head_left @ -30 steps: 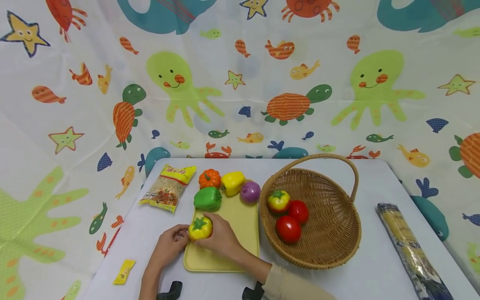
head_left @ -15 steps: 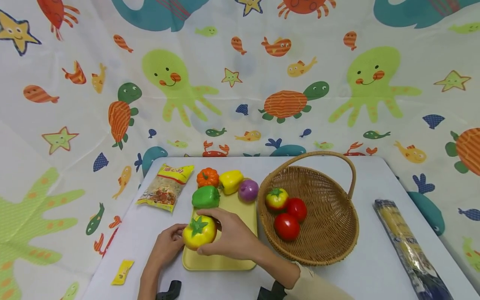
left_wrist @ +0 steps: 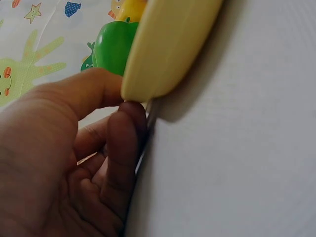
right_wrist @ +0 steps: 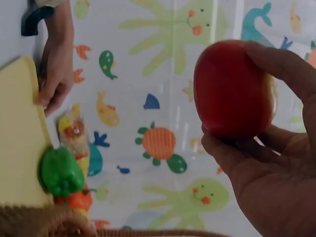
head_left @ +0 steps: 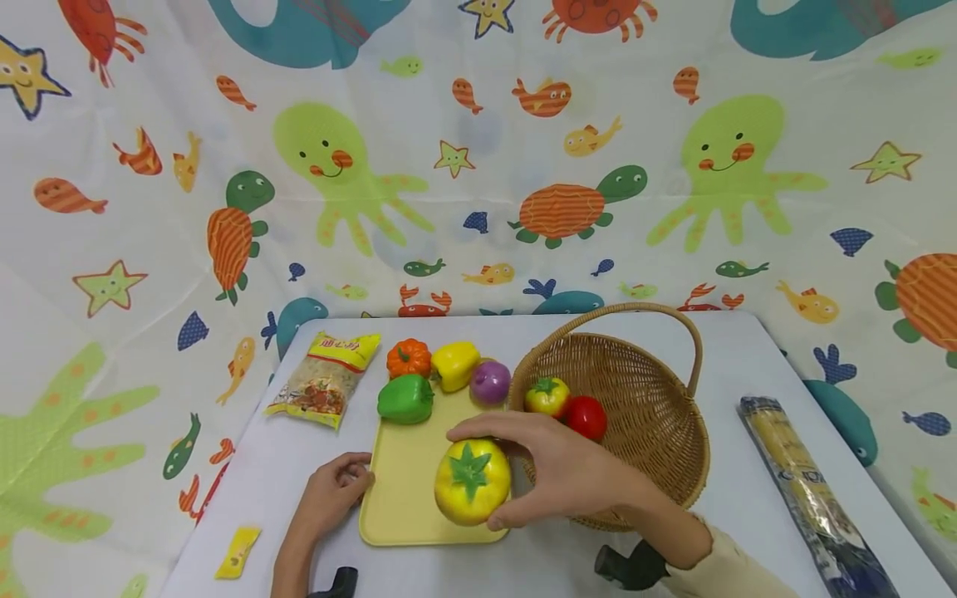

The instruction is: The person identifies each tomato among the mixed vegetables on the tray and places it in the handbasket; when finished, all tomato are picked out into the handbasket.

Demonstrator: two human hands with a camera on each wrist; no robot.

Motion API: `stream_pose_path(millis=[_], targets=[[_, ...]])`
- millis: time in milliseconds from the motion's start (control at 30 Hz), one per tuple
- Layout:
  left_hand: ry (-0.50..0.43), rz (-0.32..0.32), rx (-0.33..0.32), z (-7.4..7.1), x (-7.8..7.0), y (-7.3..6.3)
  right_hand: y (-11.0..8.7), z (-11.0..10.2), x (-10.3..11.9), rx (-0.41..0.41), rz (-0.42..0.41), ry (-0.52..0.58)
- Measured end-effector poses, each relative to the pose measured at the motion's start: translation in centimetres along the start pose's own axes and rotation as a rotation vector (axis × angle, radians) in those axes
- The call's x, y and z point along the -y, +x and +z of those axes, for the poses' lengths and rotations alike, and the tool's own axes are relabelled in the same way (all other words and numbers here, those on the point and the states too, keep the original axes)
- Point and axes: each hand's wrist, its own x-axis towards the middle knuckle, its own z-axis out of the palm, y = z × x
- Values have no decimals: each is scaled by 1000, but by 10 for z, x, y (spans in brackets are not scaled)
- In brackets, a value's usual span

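Observation:
My right hand grips a toy tomato, yellow with a green leafy top, and holds it above the yellow tray. In the right wrist view the same tomato shows a red underside between thumb and fingers. My left hand is at the tray's left edge; in the left wrist view its curled fingers pinch the tray rim. At the tray's far end sit a green bell pepper, an orange pumpkin, a yellow pepper and a purple onion.
Right of the tray stands a wicker basket with a yellow-red tomato and a red tomato. A food bag lies back left, a small yellow packet front left, a long noodle pack far right.
My right hand has lifted the toy tomato off the tray's left side and carried it right, toward the basket. My left hand has stayed at the tray's edge.

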Motion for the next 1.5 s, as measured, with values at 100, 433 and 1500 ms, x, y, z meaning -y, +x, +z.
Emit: stream_pose_path(millis=[100,433,1500], targets=[[-8,-7,-5,1,2,-1,-14,-20,-3,47,-17,-66],[-15,-6,-8,1,0,-2,-41,-79,-23,170,-34,-136],[-42,3,-8,1,3,-1,10,-104,-132,336,181,-106]])
